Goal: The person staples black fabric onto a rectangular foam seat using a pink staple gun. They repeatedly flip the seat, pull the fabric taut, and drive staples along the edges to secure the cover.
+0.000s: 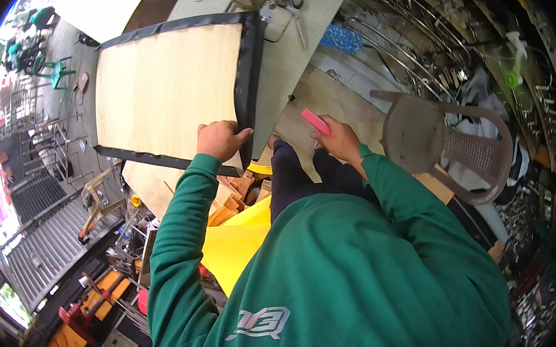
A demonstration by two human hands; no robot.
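Observation:
A wooden panel [165, 84] lies tilted on the bench, pale side up, with black covering material [253, 75] folded over its edges. My left hand [221, 141] is closed at its near right corner, fingers curled on the black edging and thumb pointing right. The fingertips are partly hidden. To the right, apart from the panel, my right hand [340, 139] grips a pinkish-red oblong tool [316, 122] that points up and left. Most of its lower part is inside the fist, so its exact kind does not show.
Scissors [297, 14] lie on the grey bench [310, 53] beyond the panel. At my right is a brown plastic chair [414, 130], with metal rods beyond it. Wood offcuts [227, 202] and a yellow sheet [235, 244] are below the panel. A clamp-like tool [96, 201] stands left.

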